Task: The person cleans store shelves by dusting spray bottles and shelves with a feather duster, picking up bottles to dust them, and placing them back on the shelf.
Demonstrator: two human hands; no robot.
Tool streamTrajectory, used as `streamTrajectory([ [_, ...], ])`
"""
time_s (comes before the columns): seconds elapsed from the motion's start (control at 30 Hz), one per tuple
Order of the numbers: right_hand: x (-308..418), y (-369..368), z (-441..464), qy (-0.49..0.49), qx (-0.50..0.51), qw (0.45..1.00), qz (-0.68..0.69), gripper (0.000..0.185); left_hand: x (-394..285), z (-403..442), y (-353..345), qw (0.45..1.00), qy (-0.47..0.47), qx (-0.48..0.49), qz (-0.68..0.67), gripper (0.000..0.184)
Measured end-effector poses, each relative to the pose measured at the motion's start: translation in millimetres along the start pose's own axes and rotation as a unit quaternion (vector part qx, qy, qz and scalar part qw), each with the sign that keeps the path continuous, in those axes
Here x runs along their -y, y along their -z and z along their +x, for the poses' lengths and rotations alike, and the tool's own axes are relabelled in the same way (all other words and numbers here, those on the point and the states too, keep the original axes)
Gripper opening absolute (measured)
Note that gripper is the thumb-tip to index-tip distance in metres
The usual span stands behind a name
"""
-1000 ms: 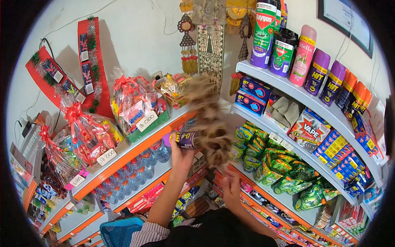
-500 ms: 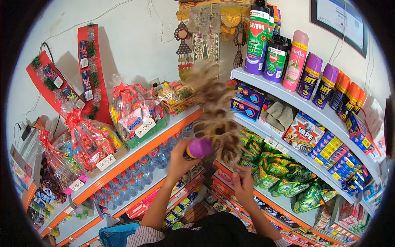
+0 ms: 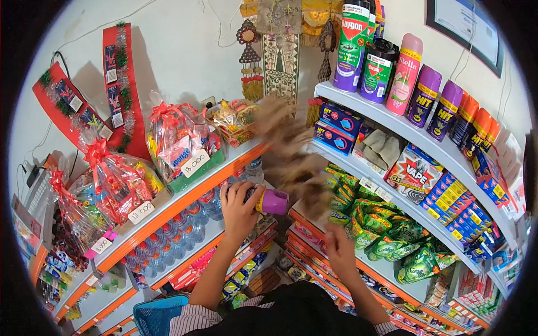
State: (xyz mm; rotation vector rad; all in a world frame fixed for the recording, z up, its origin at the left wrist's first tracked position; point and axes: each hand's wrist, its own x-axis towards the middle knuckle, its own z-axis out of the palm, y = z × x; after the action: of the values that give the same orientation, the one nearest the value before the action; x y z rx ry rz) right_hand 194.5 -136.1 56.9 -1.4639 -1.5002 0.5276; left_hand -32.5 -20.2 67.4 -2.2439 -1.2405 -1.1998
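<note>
The left hand [image 3: 242, 210] is clamped round a dark aerosol can with a purple cap and a yellow band [image 3: 273, 201], fingers wrapped over the body and the cap pointing right; the can is tilted nearly horizontal, in front of the corner gap between the two shelf runs. The right hand [image 3: 339, 249] is curled closed at the lower end of a brown, fluffy feather duster [image 3: 300, 171], whose handle is too blurred to make out. The step in hand is judged to be dusting, with the can held up beside the duster; contact between the two cannot be confirmed. Any further stroke calls for a firm hold on the can and clearance from the shelf edges. To the left, a clear cellophane parcel with red ribbon [image 3: 182, 140] stands in a green tray and contains a red packet marked "Sponge"; beside it, a small woven basket [image 3: 242, 136] holds yellow and red wrapped items. Below, clear plastic bottles with blue caps [image 3: 176, 241] stand in rows. To the right, glossy green pouches [image 3: 386, 235] lie beneath a red and white VAPE box [image 3: 414, 172]. At lower left is a blue plastic basket [image 3: 159, 305]; its contents cannot be told
</note>
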Motion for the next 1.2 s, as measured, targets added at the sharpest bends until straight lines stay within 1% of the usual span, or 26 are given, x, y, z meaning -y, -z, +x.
streamTrajectory([
  [0.1, -18.3, -6.0, -4.8, -0.013, 0.029, 0.999, 0.009, 0.022, -1.0, 0.1, 1.8, 0.997, -0.043, -0.004, 0.066, 0.052],
  [0.13, -21.0, -7.0, -3.2, -0.012, 0.030, 0.999, 0.008, 0.022, -2.0, 0.2, -0.8, 0.998, 0.037, -0.022, -0.049, 0.049],
  [0.17, -23.0, -8.1, -1.9, -0.023, -0.047, 0.997, 0.048, 0.023, -2.8, -0.4, -3.4, 0.979, 0.116, -0.039, -0.163, 0.045],
  [0.2, -25.3, -9.9, -0.6, -0.034, -0.123, 0.988, 0.088, 0.023, -3.0, -1.9, -7.6, 0.979, 0.117, -0.039, -0.162, 0.045],
  [0.23, -29.4, -16.5, -2.8, -0.033, -0.123, 0.988, 0.089, 0.023, -2.6, -3.5, -13.7, 0.882, 0.266, -0.014, -0.390, 0.043],
  [0.27, -33.6, -27.0, -8.2, -0.016, -0.117, 0.991, 0.058, 0.024, -2.2, -4.6, -19.4, 0.710, 0.391, 0.012, -0.586, 0.042],
  [0.3, -31.7, -34.1, -11.2, 0.001, -0.111, 0.994, 0.026, 0.025, -2.6, -6.2, -23.9, 0.601, 0.447, 0.036, -0.662, 0.038],
  [0.33, -28.1, -38.5, -13.4, 0.002, -0.112, 0.993, 0.025, 0.025, -2.2, -8.4, -31.1, 0.600, 0.445, 0.036, -0.663, 0.038],
  [0.4, -18.9, -43.9, -19.3, 0.090, 0.022, 0.995, 0.027, 0.024, -4.0, -11.2, -41.4, 0.423, 0.481, 0.056, -0.766, 0.036],
  [0.43, -23.4, -43.1, -19.5, 0.015, 0.026, 0.997, 0.074, 0.023, -7.5, -9.5, -44.5, 0.430, 0.463, 0.057, -0.773, 0.032],
  [0.47, -21.4, -35.6, -18.6, 0.017, 0.027, 0.997, 0.074, 0.023, -9.3, -9.3, -45.4, 0.430, 0.462, 0.055, -0.774, 0.032],
  [0.53, -7.0, -18.5, -18.8, -0.101, -0.018, 0.991, 0.087, 0.022, -12.8, -9.8, -44.6, 0.392, 0.451, 0.087, -0.797, 0.032],
  [0.6, -12.5, -24.2, -27.1, -0.086, -0.021, 0.992, 0.096, 0.021, -17.4, -2.4, -39.0, 0.359, 0.479, 0.085, -0.797, 0.033],
  [0.67, -26.0, -33.5, -35.0, -0.001, 0.040, 0.997, 0.064, 0.022, -20.3, 0.8, -38.8, 0.326, 0.505, 0.083, -0.795, 0.034],
  [0.73, -16.1, -19.8, -33.5, -0.031, 0.043, 0.997, 0.061, 0.024, -16.4, -0.7, -48.4, 0.243, 0.560, 0.061, -0.790, 0.038],
  [0.77, -13.4, -14.5, -32.7, -0.067, 0.017, 0.991, 0.118, 0.025, -7.7, -10.6, -61.8, 0.298, 0.510, 0.080, -0.803, 0.046],
  [0.8, -13.0, -11.2, -32.8, -0.104, -0.010, 0.979, 0.175, 0.027, -11.9, -7.3, -58.4, 0.298, 0.509, 0.081, -0.803, 0.046],
  [0.87, -30.0, -18.0, -36.1, -0.114, -0.016, 0.978, 0.175, 0.026, -23.5, -0.9, -53.0, 0.377, 0.554, 0.055, -0.740, 0.050],
  [0.93, -40.7, -29.5, -34.3, 0.035, 0.062, 0.992, 0.106, 0.022, -22.2, -0.7, -60.9, 0.360, 0.553, 0.074, -0.748, 0.052],
  [0.97, -43.6, -24.1, -36.8, 0.035, 0.063, 0.992, 0.105, 0.022, -20.1, -1.5, -65.1, 0.344, 0.552, 0.089, -0.754, 0.054],
  [1.0, -21.2, -9.9, -32.5, -0.103, 0.072, 0.967, 0.222, 0.021, -17.2, -3.3, -68.6, 0.344, 0.551, 0.087, -0.755, 0.054],
  [1.03, -9.0, -2.5, -29.6, -0.238, 0.079, 0.909, 0.332, 0.021, -14.3, -5.7, -70.2, 0.292, 0.534, 0.084, -0.789, 0.054],
  [1.07, -10.9, -4.5, -29.8, -0.238, 0.080, 0.909, 0.333, 0.021, -11.9, -8.7, -71.8, 0.239, 0.517, 0.083, -0.818, 0.054],
  [1.13, -19.1, -11.7, -32.4, -0.188, 0.001, 0.905, 0.381, 0.019, -16.6, -2.6, -66.8, 0.257, 0.533, 0.072, -0.803, 0.055],
  [1.17, -22.4, -15.3, -35.5, -0.189, 0.000, 0.905, 0.381, 0.019, -19.5, 0.6, -64.3, 0.274, 0.549, 0.059, -0.788, 0.055],
  [1.2, -24.5, -19.2, -38.4, -0.170, 0.064, 0.923, 0.340, 0.020, -21.6, 3.7, -60.3, 0.272, 0.549, 0.059, -0.788, 0.055],
])
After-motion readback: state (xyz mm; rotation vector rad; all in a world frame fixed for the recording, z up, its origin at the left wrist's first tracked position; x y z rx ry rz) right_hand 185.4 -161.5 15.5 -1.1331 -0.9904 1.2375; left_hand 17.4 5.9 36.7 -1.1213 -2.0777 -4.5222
